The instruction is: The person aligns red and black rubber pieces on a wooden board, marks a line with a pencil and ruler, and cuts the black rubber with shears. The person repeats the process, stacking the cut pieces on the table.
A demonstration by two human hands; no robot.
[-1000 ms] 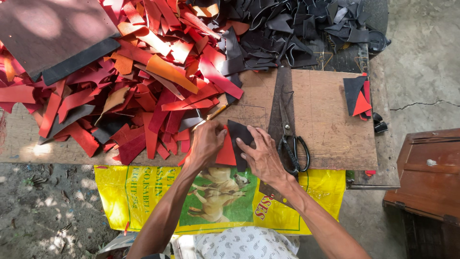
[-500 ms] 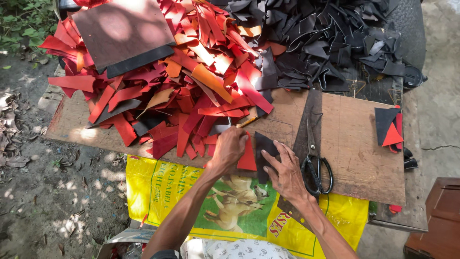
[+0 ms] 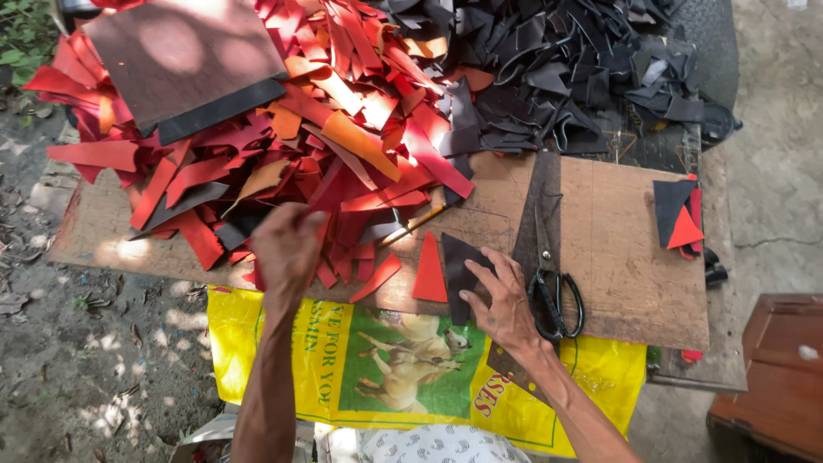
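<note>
My right hand lies flat on a dark leather piece at the near edge of the wooden board, fingers spread. A red leather triangle lies right beside the dark piece, free of either hand. My left hand is over the near edge of the heap of red and orange leather scraps, fingers curled among the strips; I cannot tell whether it grips one.
Black-handled scissors lie on a long dark strip right of my right hand. A pencil lies by the heap. Black scraps are piled at the back, cut triangles at the right. A yellow printed sack hangs below.
My left hand has left the red triangle and moved left into the scrap heap. My right hand stays on the dark piece. The view has shifted slightly.
</note>
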